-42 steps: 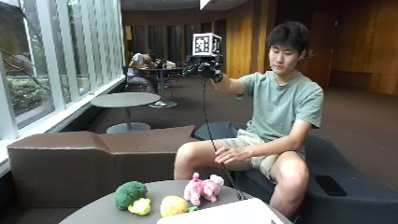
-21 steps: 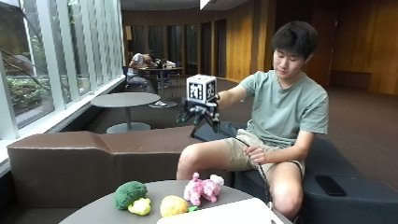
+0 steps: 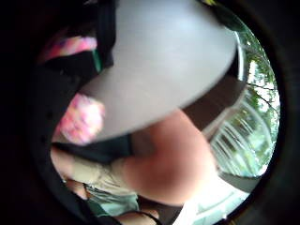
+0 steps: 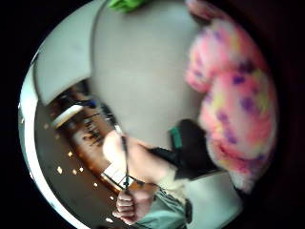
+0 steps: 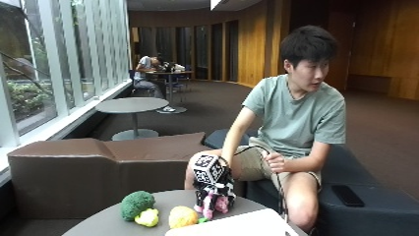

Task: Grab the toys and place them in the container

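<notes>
My gloved right hand (image 5: 213,189) is down on the round grey table (image 5: 104,227), right over a pink plush toy (image 5: 216,205) and touching it. Both palm views show that pink toy (image 4: 233,109) (image 3: 82,119) close against the glove, lying on the table top (image 3: 159,61). A green broccoli toy (image 5: 136,203), a small yellow toy (image 5: 148,218) and an orange-yellow toy (image 5: 182,216) lie to the left of the hand. The white container (image 5: 229,226) sits at the table's near edge, just right of the toys.
A brown sofa back (image 5: 98,167) stands behind the table. The person sits on a dark bench with a phone (image 5: 347,195) lying beside them. Their bare left hand (image 5: 275,162) rests on their thigh.
The gloved hand has come down from head height to the table and now sits on the pink toy. The toys have not moved.
</notes>
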A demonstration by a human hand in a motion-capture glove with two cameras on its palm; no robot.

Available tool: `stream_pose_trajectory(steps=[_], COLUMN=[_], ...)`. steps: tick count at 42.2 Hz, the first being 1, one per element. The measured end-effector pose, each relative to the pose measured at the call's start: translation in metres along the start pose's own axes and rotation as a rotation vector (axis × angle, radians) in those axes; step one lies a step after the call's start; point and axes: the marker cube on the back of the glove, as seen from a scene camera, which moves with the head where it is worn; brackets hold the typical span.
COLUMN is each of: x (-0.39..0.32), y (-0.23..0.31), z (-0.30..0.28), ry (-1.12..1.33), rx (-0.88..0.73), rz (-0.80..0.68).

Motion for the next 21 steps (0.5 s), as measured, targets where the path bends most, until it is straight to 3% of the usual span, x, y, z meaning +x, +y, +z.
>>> stream_pose_trajectory(steps=[6, 21], x=[-0.014, 0.002], y=[-0.011, -0.019], z=[0.006, -0.024], ry=[0.04, 0.061], rx=[0.143, 0.124], rz=[-0.021, 0.02])
